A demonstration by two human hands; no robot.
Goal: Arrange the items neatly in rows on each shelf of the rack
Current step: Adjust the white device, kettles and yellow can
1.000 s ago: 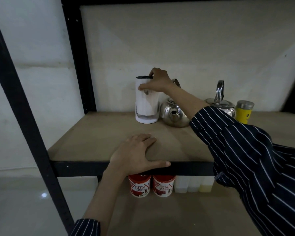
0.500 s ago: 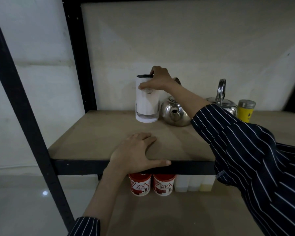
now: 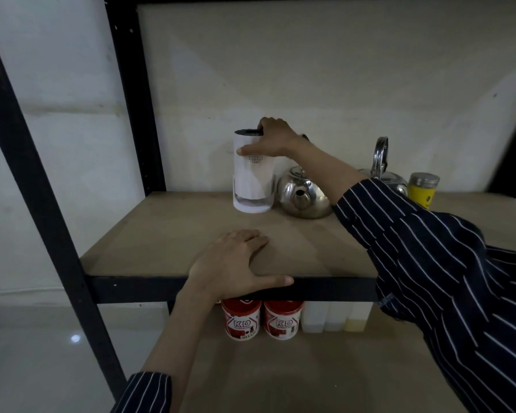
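A tall white cylinder with a black top point(image 3: 251, 186) stands at the back of the wooden shelf point(image 3: 173, 234). My right hand point(image 3: 273, 138) grips its upper part, thumb across the front and fingers over the rim. Right beside it sits a steel teapot point(image 3: 303, 198). A second steel kettle point(image 3: 385, 171) and a yellow jar with a metal lid point(image 3: 423, 190) stand farther right, partly behind my striped sleeve. My left hand point(image 3: 233, 265) rests flat on the shelf's front edge, thumb along the black rail.
On the shelf below stand two red and white tins point(image 3: 241, 318), point(image 3: 282, 318) and pale plastic bottles point(image 3: 335, 315) in a row. Black rack posts point(image 3: 42, 186) rise at the left; a white wall is behind. A glossy floor lies at the lower left.
The white cylinder and my right hand have stayed at the back of the shelf, with only a slight shift of the view. My left hand has not moved.
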